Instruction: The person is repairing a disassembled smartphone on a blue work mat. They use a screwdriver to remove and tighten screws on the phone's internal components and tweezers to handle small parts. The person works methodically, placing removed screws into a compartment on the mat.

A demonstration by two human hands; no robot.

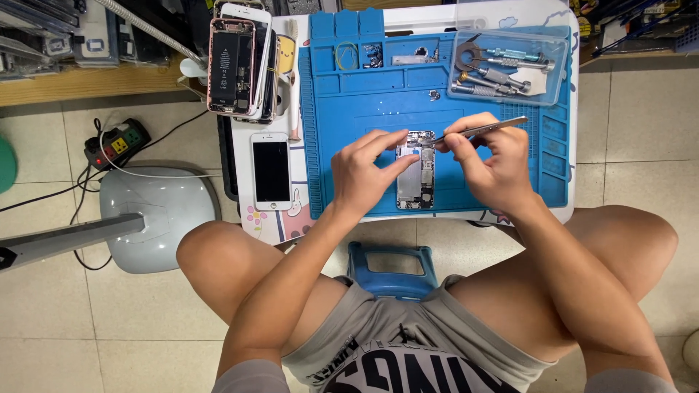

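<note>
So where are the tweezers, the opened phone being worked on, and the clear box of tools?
tweezers [489,129]: head view, middle of the metal shaft.
opened phone [416,191]: head view, lower half of its exposed insides.
clear box [510,67]: head view, middle of its see-through lid.

Opened phone [416,172] on the mat [364,102], between left hand [362,177] and right hand [489,156]. Tweezers [484,129] in right hand, tip touching, it seems, the phone's top. Tool tray [510,67] beyond right hand. Intact phone [271,171] left of left hand; phone stack [240,62] beyond that.
</note>
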